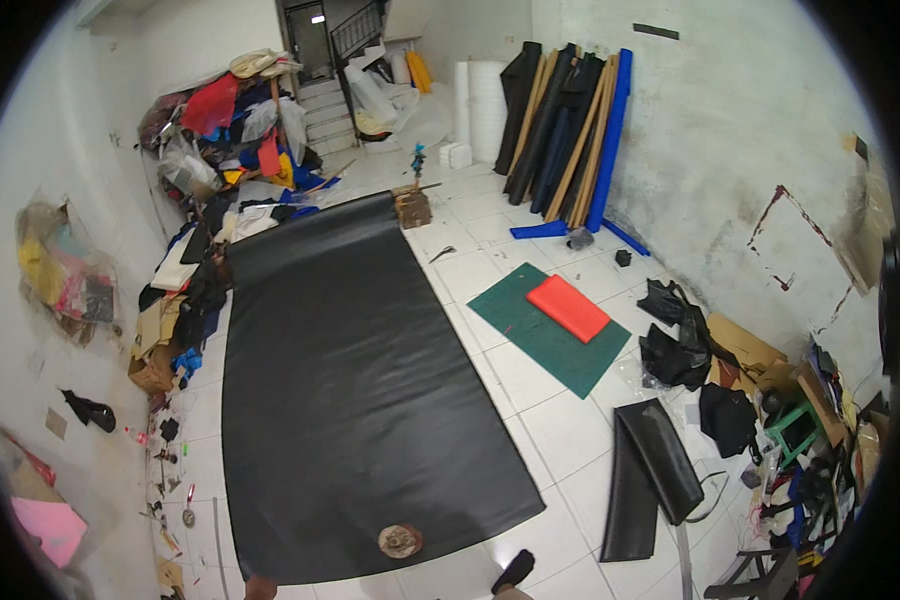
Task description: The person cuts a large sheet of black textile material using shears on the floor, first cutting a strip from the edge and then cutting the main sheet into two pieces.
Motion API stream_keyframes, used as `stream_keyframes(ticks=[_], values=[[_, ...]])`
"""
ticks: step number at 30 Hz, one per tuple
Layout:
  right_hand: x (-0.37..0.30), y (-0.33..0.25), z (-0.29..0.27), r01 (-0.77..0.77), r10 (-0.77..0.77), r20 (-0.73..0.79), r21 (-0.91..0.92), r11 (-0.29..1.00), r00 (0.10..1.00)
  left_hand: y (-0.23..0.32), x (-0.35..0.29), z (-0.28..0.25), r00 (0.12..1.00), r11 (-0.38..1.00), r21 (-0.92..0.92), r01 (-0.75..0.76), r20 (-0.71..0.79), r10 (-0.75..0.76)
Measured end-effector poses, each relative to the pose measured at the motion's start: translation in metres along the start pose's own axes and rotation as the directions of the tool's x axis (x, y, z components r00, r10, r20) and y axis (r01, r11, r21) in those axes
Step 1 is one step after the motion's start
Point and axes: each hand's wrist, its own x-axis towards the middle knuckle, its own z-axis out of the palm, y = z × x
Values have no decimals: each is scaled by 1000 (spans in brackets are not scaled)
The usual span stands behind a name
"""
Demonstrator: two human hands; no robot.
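Although neither hand is in view, so their state cannot be told, a large black sheet (pixel 355 400) is seen spread flat on the white tiled floor (pixel 560 430), weighted near its close edge by a round brown disc (pixel 400 541). Should the disc be nudged, that edge could curl. Farther off, an orange-red flat package (pixel 568 307) lies on a green cutting mat (pixel 530 335); rolls of dark and blue material (pixel 570 135) lean against the wall.

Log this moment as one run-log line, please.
hands: not in view | black sheet: flat on tiled floor | round weight: on near edge | green mat: right, red piece on it
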Motion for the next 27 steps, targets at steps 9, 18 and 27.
stream_keyframes(ticks=[9,18,27], values=[[105,-224,-213,-171,105,-297,-207,963,949,416,-49,-138,928,719,-653,-238,65,366],[260,-431,-306,136,-184,-297,-175,975,937,639,-23,-331,645,104,-993,-47,49,762],[342,-496,-383,-416,447,-165,194,888,879,774,13,-623,-250,-594,-795,119,-603,758]])
